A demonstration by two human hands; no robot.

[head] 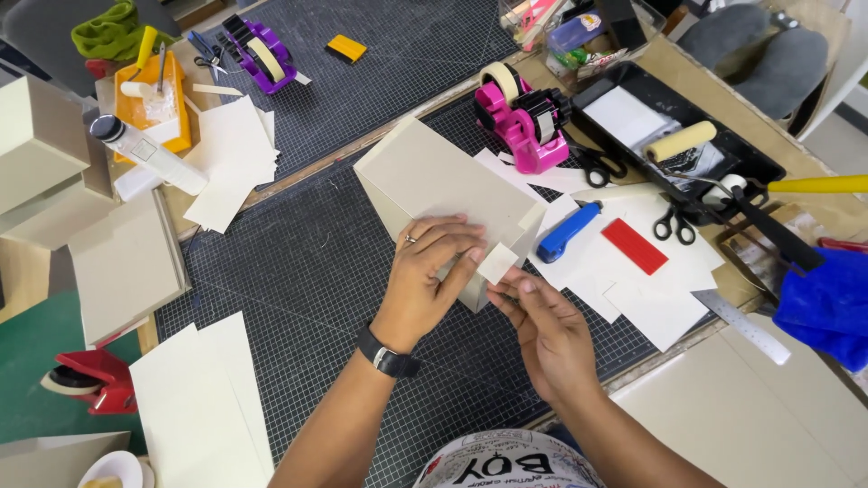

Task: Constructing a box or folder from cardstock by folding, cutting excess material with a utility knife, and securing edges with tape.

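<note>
- Resting on the dark gridded cutting mat (307, 271) that covers the counter, a grey cardboard box (434, 185) lies tilted near the middle.
- Left hand (429, 271), with a ring and a black wristband, lies flat on the box's near face, fingers (452, 237) spread and gripping nothing.
- Right hand (542, 330) pinches a small pale square of tape (498, 263) between thumb and fingers, against the box's near corner.
- A pink tape dispenser (524, 122) stands behind the box; a blue utility knife (567, 232) lies just right of it on white paper sheets (651, 289).
</note>
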